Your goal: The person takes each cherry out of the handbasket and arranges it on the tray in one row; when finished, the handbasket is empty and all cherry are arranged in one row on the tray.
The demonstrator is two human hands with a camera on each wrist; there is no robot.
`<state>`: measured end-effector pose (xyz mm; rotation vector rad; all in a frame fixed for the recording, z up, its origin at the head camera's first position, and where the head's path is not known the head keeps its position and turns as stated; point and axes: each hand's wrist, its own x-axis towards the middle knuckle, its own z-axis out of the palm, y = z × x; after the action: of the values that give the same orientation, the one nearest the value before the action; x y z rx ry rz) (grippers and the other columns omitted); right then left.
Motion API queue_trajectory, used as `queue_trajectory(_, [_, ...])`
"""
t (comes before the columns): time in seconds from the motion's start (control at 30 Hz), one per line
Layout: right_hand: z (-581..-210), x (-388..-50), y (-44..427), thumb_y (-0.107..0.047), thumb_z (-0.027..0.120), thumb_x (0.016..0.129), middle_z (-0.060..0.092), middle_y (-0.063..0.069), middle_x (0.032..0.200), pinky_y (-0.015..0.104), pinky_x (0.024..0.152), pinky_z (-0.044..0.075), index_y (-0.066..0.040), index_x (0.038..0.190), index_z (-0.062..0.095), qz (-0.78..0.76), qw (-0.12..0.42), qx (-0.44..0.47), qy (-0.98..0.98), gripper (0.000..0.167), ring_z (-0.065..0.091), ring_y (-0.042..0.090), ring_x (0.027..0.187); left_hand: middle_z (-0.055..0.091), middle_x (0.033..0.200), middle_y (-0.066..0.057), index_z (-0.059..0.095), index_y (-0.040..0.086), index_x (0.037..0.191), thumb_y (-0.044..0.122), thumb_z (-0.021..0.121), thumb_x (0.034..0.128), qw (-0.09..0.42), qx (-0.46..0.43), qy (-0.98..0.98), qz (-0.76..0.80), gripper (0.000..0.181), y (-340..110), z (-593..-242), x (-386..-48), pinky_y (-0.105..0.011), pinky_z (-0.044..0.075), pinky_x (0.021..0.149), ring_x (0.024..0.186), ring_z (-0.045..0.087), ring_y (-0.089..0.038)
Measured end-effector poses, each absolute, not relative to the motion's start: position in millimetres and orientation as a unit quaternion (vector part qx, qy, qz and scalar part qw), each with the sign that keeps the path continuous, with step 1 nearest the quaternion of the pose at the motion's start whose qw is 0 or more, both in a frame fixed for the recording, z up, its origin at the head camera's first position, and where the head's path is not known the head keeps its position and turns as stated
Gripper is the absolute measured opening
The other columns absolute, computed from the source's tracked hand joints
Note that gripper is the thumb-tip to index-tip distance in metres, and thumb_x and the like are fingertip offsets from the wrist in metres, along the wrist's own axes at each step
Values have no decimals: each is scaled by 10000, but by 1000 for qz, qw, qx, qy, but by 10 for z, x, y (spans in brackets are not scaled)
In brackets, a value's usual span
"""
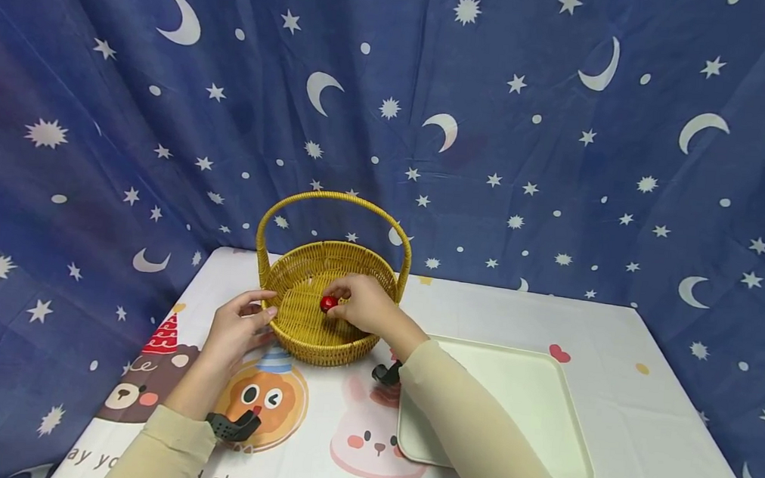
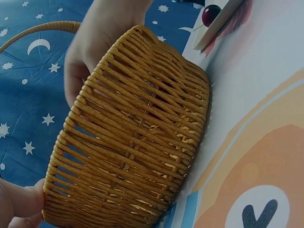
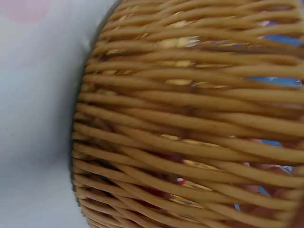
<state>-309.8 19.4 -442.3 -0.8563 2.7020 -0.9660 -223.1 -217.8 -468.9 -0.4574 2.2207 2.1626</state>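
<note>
A yellow-brown wicker basket (image 1: 322, 351) with a tall arched handle stands on the table. My left hand (image 1: 238, 325) holds its left rim, thumb and fingers around the edge; in the left wrist view the thumb (image 2: 28, 197) touches the rim. My right hand (image 1: 365, 303) reaches inside over the right rim and pinches a small, glossy red cherry (image 1: 328, 304) just above the woven floor. Through the weave in the right wrist view only bits of red show. Another dark red cherry (image 2: 211, 15) with a stem lies at the tray's edge in the left wrist view.
A cream tray (image 1: 513, 387) lies right of the basket, partly beneath my right forearm. The white tablecloth (image 1: 652, 437) carries cartoon prints. Behind the table hangs a blue curtain (image 1: 484, 172) with moons and stars.
</note>
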Motion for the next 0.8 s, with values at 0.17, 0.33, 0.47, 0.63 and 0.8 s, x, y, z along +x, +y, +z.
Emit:
queue_trajectory(0.17, [-4295,-2945,346,-135,892,897,758,-14,1074,363,948,585,-172,1173,809,-374,49,-294,878,290,699,217,1065,479,1093,-53,574,35,1505,74,662,1061,6,-143,707,693,454,-2186,-4700,-2233,-375,670,889,911,618,-111])
queue_trajectory(0.33, [-4163,-2747,608,-125,901,882,721,-23,1052,371,896,598,-169,1177,811,-399,31,-300,866,312,684,264,1041,488,1072,-37,570,34,1506,78,663,1062,5,-141,705,695,456,-2193,-4706,-2230,-352,671,861,893,622,-91])
queue_trajectory(0.47, [-4106,-2602,882,-100,897,873,710,-32,1028,352,852,601,-186,1164,817,-412,25,-298,861,314,673,285,1007,491,1071,-29,573,42,1505,79,668,1061,6,-142,701,699,456,-2192,-4714,-2233,-340,672,837,870,631,-88])
queue_trajectory(0.63, [-4139,-2445,1263,-81,880,878,731,-50,1045,388,887,615,-189,1165,817,-403,18,-286,869,312,653,240,1022,481,1097,-36,573,56,1511,84,649,1071,8,-144,706,693,447,-2198,-4709,-2235,-349,672,867,893,635,-95])
queue_trajectory(0.8, [-4272,-2356,1636,-57,879,869,745,-59,1041,388,861,617,-217,1120,822,-390,19,-252,885,303,638,192,994,480,1096,-43,576,51,1506,83,641,1074,8,-143,709,691,437,-2193,-4701,-2236,-354,671,873,899,633,-96])
